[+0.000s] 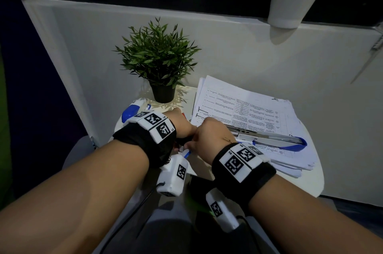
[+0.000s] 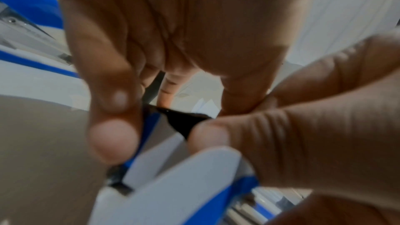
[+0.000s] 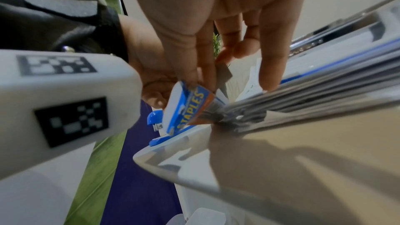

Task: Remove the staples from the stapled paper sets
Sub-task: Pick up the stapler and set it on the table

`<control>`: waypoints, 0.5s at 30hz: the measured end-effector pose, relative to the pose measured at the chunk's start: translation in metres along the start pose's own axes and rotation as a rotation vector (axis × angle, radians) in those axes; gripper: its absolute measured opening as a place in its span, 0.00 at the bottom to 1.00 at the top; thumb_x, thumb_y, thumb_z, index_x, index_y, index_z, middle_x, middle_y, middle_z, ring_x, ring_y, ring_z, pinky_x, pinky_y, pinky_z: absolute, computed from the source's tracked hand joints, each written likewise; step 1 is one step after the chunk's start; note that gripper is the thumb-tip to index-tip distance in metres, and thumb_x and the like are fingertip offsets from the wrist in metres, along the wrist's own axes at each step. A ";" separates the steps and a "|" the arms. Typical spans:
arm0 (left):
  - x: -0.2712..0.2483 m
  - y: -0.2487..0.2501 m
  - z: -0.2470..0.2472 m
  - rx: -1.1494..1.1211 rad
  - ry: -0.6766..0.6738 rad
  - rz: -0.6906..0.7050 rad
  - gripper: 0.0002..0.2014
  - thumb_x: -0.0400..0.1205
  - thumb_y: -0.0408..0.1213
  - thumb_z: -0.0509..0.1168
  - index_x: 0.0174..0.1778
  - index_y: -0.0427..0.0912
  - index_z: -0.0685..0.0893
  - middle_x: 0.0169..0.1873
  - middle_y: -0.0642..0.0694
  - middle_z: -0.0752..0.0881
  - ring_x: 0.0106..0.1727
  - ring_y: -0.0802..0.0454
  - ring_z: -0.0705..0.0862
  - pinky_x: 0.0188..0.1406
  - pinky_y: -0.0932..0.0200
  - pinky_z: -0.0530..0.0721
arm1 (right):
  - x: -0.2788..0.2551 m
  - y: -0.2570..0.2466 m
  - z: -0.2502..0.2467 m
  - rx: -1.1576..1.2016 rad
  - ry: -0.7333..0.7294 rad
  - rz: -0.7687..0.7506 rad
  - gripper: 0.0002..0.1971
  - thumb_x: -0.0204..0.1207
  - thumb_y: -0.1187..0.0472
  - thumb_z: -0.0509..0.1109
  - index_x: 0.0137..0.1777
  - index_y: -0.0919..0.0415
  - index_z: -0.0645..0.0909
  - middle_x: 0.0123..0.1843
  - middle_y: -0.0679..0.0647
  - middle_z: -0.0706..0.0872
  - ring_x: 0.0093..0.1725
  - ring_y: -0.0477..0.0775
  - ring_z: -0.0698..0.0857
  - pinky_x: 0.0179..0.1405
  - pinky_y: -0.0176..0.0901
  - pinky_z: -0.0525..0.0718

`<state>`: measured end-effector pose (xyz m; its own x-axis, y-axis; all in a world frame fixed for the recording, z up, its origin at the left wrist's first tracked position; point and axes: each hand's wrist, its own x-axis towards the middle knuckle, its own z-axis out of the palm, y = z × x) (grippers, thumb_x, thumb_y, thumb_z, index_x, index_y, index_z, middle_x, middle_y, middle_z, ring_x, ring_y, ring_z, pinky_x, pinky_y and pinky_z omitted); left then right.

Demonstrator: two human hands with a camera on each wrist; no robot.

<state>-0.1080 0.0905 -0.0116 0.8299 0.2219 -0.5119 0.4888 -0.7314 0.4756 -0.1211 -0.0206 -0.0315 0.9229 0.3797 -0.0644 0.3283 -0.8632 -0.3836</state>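
**deskrat:** ok so what's actually in your hands there?

**me:** a little blue staples box [image 3: 190, 107]. My left hand [image 1: 182, 125] and right hand [image 1: 209, 135] are bunched together over the near edge of the tabletop [image 1: 310, 179]. Left thumb and fingers [image 2: 114, 136] are curled in, pinching the box's blue-and-white flaps. Right-hand fingers [image 3: 186, 67] pinch the top of the same box, while my pinky stays straight against the paper edges.

**deskrat:** and the stapled stuff?

**me:** the paper stack [image 1: 244, 108] lies just right of my hands, with an opened blue stapler [image 1: 275, 139] flat across it. Another blue stapler [image 1: 129, 112] sits left of my left wrist, and a potted plant [image 1: 158, 60] stands behind it.
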 end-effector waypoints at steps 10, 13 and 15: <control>0.001 -0.003 -0.001 -0.105 0.026 -0.013 0.32 0.70 0.40 0.73 0.66 0.40 0.66 0.45 0.36 0.86 0.41 0.39 0.89 0.46 0.43 0.88 | -0.011 -0.001 0.010 -0.065 0.095 -0.053 0.13 0.78 0.57 0.66 0.57 0.63 0.82 0.56 0.56 0.70 0.62 0.61 0.70 0.46 0.43 0.68; 0.001 -0.001 -0.002 -0.122 0.031 0.023 0.23 0.69 0.41 0.70 0.57 0.34 0.75 0.40 0.35 0.89 0.39 0.38 0.89 0.46 0.46 0.87 | -0.017 -0.002 0.008 -0.041 0.139 -0.057 0.15 0.77 0.52 0.66 0.58 0.61 0.81 0.61 0.55 0.70 0.63 0.59 0.68 0.47 0.41 0.68; 0.001 0.000 -0.001 -0.135 0.022 0.050 0.21 0.66 0.42 0.69 0.50 0.31 0.82 0.37 0.34 0.89 0.40 0.37 0.90 0.47 0.46 0.87 | -0.020 -0.003 0.006 -0.052 0.169 -0.061 0.16 0.77 0.50 0.66 0.59 0.59 0.81 0.62 0.53 0.69 0.63 0.58 0.67 0.47 0.41 0.67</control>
<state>-0.1069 0.0916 -0.0112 0.8591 0.2026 -0.4700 0.4772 -0.6491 0.5924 -0.1419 -0.0241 -0.0343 0.9204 0.3737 0.1152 0.3902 -0.8582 -0.3336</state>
